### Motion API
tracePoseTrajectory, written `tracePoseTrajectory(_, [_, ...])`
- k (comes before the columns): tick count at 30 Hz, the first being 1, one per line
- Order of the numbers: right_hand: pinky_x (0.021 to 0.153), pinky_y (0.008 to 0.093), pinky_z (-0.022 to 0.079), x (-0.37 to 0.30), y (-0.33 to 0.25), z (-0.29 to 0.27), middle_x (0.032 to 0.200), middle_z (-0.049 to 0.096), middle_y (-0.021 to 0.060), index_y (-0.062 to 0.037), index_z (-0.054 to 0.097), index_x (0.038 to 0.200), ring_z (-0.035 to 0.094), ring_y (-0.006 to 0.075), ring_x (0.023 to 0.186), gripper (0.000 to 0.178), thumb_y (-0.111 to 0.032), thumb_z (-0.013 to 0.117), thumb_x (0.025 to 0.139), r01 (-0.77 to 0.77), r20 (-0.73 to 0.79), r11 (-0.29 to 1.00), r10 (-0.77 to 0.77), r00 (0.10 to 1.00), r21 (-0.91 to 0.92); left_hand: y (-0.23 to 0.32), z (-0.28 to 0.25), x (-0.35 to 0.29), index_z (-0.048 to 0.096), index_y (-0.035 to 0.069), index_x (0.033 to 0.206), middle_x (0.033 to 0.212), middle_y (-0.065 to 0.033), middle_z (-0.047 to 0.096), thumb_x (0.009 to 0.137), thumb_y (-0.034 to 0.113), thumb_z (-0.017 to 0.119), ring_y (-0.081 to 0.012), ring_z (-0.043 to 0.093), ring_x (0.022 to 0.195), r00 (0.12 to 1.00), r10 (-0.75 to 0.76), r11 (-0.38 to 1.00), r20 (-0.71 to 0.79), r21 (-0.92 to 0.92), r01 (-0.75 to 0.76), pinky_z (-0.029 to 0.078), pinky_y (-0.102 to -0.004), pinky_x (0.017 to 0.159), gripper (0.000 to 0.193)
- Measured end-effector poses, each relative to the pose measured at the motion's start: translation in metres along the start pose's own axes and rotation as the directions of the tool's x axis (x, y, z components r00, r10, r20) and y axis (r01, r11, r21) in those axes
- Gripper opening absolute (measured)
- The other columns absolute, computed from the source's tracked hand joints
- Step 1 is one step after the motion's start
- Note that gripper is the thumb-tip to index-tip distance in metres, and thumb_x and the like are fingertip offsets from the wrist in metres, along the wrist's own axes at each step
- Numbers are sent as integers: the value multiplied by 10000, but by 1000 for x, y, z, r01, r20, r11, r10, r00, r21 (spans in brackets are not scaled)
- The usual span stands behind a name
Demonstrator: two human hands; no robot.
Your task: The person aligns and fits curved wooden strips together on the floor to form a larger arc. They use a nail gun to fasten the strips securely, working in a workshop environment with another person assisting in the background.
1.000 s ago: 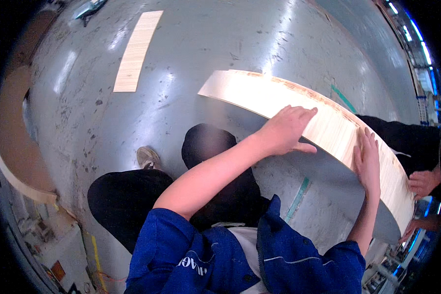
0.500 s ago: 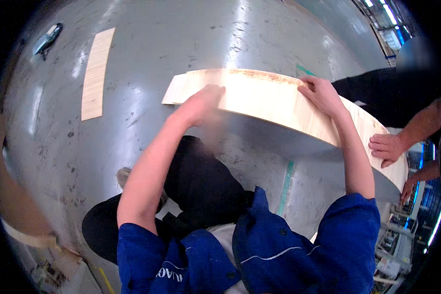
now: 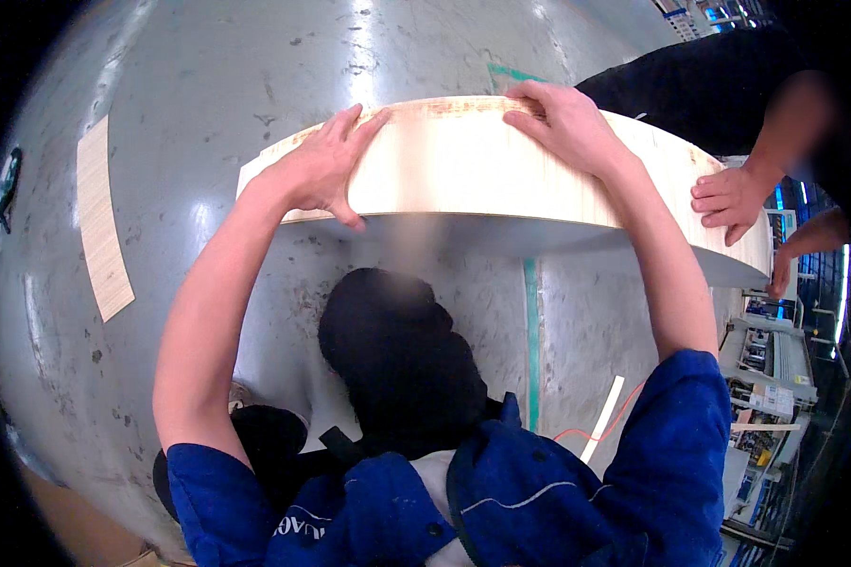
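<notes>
A long pale wooden board [image 3: 473,170] stretches across in front of me, with brownish marks along its far edge. My left hand [image 3: 321,168] lies on its left part, fingers spread toward the far edge and thumb at the near edge. Farther right, my right hand [image 3: 567,128] grips the far edge, its fingertips over the rim and its thumb on top. At the right end, a co-worker's hand [image 3: 731,200] rests flat on the board, and their other hand [image 3: 781,271] touches the end edge.
A separate thin wood strip [image 3: 102,222] lies on the grey floor at the left. Beyond it is a dark green-and-black object [image 3: 8,189]. A pale stick [image 3: 603,419] and an orange cord [image 3: 626,408] lie near my right elbow. Racks [image 3: 771,364] stand at far right.
My left hand has shifted left along the board and spread its fingers. My view has turned, so the board looks more level. The co-worker's hands remain at the right end.
</notes>
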State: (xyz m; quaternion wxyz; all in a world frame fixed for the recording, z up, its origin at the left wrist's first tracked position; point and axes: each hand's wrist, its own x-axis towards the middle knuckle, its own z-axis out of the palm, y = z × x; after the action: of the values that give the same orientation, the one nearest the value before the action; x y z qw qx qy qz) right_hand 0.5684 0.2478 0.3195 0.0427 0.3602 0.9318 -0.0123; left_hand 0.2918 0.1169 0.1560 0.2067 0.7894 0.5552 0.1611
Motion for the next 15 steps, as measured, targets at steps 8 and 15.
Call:
tracePoseTrajectory(8, [886, 399, 540, 3, 7, 19, 1073, 727, 185, -42, 667, 1235, 704, 319, 962, 406, -349, 639, 971, -19, -26, 1000, 19, 999, 0, -18, 21, 4, 137, 122, 1600, 1495, -339, 332, 472, 336, 925, -486, 376, 1386, 993, 70, 993, -94, 106, -60, 351, -518, 1183, 1392])
tracePoseTrajectory(15, [849, 379, 540, 10, -4, 21, 1006, 723, 165, -69, 654, 1266, 708, 263, 892, 402, -362, 605, 996, -10, 33, 999, 9, 999, 33, -36, 25, -7, 143, 141, 1596, 1441, -301, 392, 447, 306, 940, -470, 422, 1337, 982, 110, 987, -154, 133, -90, 387, -504, 1148, 1409])
